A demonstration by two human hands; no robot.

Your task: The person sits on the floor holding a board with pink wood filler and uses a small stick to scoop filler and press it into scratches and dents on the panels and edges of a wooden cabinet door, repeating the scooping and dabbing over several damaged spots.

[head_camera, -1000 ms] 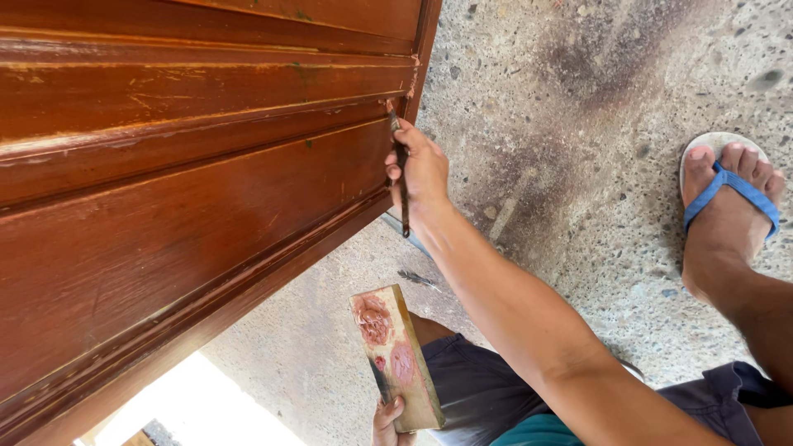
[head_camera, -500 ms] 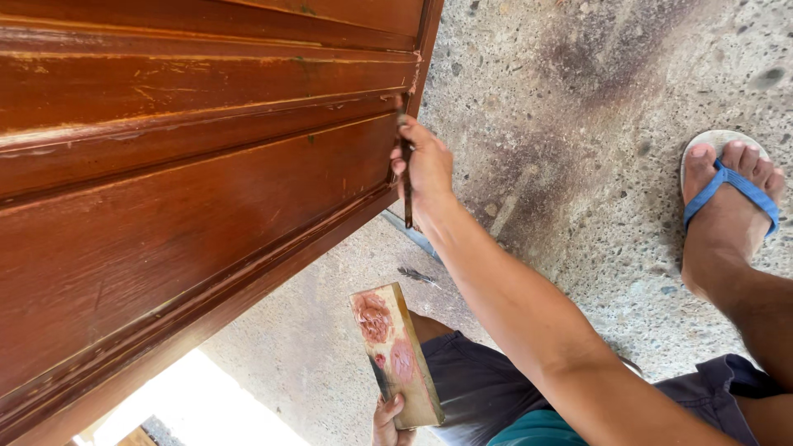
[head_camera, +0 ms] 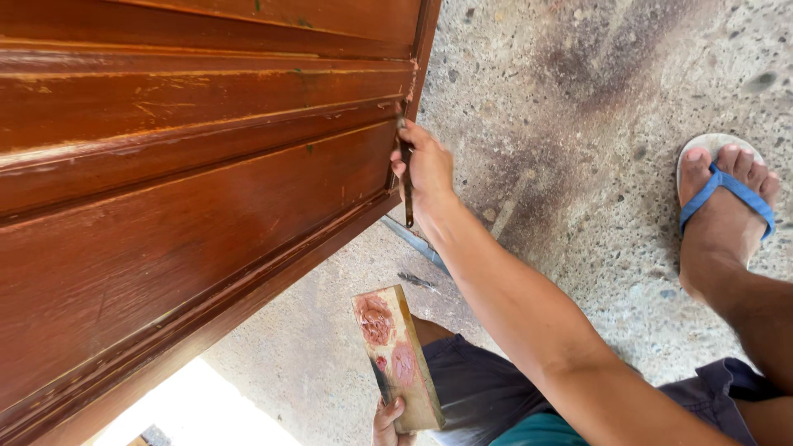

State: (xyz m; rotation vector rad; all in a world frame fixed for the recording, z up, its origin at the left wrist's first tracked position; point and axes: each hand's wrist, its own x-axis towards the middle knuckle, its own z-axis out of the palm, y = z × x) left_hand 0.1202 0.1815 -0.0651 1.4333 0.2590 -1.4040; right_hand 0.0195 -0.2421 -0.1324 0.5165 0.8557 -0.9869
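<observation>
Right hand (head_camera: 428, 169) grips thin tool (head_camera: 405, 177) at door edge (head_camera: 417, 58), upper centre; a slip could gouge varnish. Left hand (head_camera: 388, 419) holds putty board (head_camera: 396, 355), tilted; putty could slide.

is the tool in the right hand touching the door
Touching. The head view shows the right hand pressing the thin dark tool against the door edge, with no gap visible at its upper end.

bright, even daylight; soft shadows on concrete; overexposed glare at bottom left; sharp focus, mild edge distortion.
</observation>
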